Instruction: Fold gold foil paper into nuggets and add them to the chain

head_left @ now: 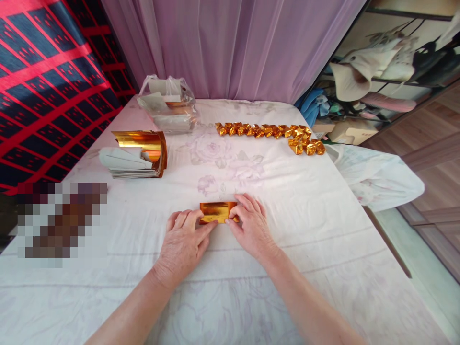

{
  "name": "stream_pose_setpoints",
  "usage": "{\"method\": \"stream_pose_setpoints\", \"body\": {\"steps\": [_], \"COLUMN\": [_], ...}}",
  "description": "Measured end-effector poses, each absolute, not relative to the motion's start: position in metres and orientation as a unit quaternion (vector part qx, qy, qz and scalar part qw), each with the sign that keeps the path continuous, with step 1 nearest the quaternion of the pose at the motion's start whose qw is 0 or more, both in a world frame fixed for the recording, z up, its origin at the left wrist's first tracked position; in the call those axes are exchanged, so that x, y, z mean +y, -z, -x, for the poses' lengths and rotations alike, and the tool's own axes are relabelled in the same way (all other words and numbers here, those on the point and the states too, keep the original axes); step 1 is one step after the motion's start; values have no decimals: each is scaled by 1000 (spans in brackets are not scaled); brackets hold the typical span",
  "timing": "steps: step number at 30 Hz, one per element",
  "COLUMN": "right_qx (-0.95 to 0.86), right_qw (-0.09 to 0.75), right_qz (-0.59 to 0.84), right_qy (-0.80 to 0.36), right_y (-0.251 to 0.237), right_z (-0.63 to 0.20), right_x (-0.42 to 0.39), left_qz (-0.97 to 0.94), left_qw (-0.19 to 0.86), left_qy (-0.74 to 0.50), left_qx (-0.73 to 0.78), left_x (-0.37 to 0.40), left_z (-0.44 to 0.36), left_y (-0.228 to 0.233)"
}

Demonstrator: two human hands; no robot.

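Note:
A folded sheet of gold foil paper [217,211] lies on the cloth-covered table in front of me. At its left end, my left hand [185,237] is closed, with its thumb and curled fingers pressed on the near edge. My right hand [251,227] grips the right end, its thumb at the near edge and fingers over the far side. Farther back, to the left, a curved stack of gold foil sheets [143,143] with pale backing stands on the table. Several folded gold foil pieces [266,131] sit in a row toward the far right.
A clear plastic bag [168,105] holding more paper stands at the table's back left. The flowered tablecloth [230,297] has shallow wrinkles. A white plastic bag [384,175] hangs beside the right edge, near shelves with hats [354,72]. A blurred patch [64,223] covers the left side.

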State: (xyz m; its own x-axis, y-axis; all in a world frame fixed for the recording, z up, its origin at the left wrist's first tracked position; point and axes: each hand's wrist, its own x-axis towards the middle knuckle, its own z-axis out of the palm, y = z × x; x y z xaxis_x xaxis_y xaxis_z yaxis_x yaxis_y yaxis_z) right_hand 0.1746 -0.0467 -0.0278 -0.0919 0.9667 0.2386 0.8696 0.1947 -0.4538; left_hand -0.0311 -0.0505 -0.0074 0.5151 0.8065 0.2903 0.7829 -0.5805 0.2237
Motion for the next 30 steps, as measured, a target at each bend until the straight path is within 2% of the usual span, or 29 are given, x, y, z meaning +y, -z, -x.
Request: {"method": "stream_pose_setpoints", "body": {"steps": [11,17,20,26,30], "right_qx": [-731,-714,-726,-768,-761], "right_qw": [250,340,386,303,304], "right_qz": [623,608,562,552,560], "right_qy": [-125,-65,-89,-116,-119], "right_y": [35,22,13,22,30], "right_z": [-202,-200,-187,-170,-170], "right_x": [-47,-52,-55,-52,-50], "left_qz": [-867,-867,-867,-871,-875], "left_qw": [32,35,32,32,22], "left_qy": [-188,-186,-187,-168,-160], "left_qx": [460,461,461,460,457], "left_x": [-49,-49,-49,-49,-50], "left_z": [30,30,30,31,31], "left_y": [8,12,13,11,9]}}
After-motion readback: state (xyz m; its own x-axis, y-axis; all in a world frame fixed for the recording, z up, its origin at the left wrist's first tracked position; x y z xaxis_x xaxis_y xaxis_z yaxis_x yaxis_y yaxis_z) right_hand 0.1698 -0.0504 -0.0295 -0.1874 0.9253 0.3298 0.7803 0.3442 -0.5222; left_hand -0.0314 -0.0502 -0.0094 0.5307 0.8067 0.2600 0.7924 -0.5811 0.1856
